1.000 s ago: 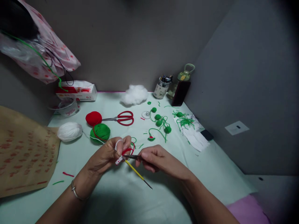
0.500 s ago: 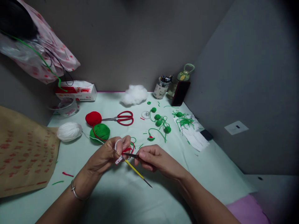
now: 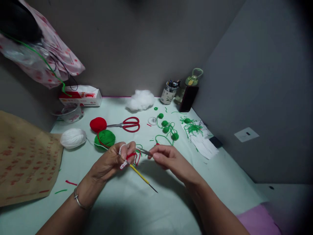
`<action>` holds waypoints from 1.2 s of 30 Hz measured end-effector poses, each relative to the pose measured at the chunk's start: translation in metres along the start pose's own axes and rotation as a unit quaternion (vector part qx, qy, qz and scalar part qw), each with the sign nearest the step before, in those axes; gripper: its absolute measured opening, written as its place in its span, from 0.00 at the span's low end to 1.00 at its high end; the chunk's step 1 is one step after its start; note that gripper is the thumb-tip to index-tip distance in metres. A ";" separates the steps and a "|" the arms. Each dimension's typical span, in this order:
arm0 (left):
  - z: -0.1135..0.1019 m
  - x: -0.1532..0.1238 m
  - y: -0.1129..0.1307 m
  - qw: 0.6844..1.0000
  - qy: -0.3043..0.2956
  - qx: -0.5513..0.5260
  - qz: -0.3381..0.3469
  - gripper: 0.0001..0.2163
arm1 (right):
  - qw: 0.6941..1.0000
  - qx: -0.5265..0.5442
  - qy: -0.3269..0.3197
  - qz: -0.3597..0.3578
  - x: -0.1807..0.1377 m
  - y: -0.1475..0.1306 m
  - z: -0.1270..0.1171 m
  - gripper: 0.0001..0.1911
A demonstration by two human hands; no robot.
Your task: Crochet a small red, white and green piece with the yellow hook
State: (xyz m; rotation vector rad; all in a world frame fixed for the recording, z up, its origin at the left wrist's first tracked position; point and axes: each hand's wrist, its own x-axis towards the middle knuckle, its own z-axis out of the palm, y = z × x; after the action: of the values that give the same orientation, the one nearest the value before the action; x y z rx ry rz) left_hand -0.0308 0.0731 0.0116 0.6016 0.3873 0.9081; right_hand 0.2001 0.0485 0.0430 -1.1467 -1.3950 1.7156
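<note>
My left hand (image 3: 116, 160) is closed in a pinch around a crochet hook (image 3: 140, 174) with a yellow grip, which slants down to the right. In the same fingers is a small white crocheted piece (image 3: 123, 164), with white yarn looped over a finger. Red yarn (image 3: 134, 157) hangs in loops beside the fingertips. My right hand (image 3: 168, 158) is closed on slim metal tweezers (image 3: 144, 151). Their tips point left towards the red yarn, apart from my left fingers. A small red and green piece is mostly hidden behind my right hand.
Behind my left hand lie balls of red (image 3: 98, 124), green (image 3: 106, 138) and white yarn (image 3: 73, 138), with red-handled scissors (image 3: 130, 124). Further off are white stuffing (image 3: 140, 100), several green crocheted balls (image 3: 165, 127), a pen cup (image 3: 168, 93) and a phone (image 3: 189, 98) against a bottle.
My right hand has moved up and to the right, drawing the tweezers away from the red yarn at my left fingers. The left hand has barely shifted; the hook tilts slightly higher.
</note>
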 end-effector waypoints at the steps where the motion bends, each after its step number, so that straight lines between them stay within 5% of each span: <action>1: 0.000 0.000 0.000 1.000 -0.001 -0.001 0.003 0.13 | 0.999 -0.031 0.029 -0.013 -0.001 -0.002 -0.003 0.18; 6: 0.003 -0.003 0.001 1.000 -0.010 0.003 0.019 0.12 | 0.985 -0.163 0.054 -0.024 -0.004 -0.009 -0.008 0.15; 11: 0.005 -0.009 0.001 0.999 -0.018 0.021 0.039 0.13 | 0.999 0.011 -0.038 -0.023 -0.012 -0.011 -0.004 0.20; 16: 0.019 -0.015 0.007 0.997 -0.024 0.047 0.051 0.14 | 0.993 0.055 -0.107 -0.009 -0.021 -0.016 0.011 0.22; 36: 0.042 -0.030 0.012 0.988 -0.063 0.124 0.066 0.13 | 0.993 0.078 -0.085 -0.012 -0.047 -0.023 0.039 0.22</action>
State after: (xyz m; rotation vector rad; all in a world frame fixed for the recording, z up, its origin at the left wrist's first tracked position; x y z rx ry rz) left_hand -0.0314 0.0407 0.0535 0.9167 0.3512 0.9489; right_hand 0.1834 -0.0032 0.0778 -0.9133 -1.3403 1.9059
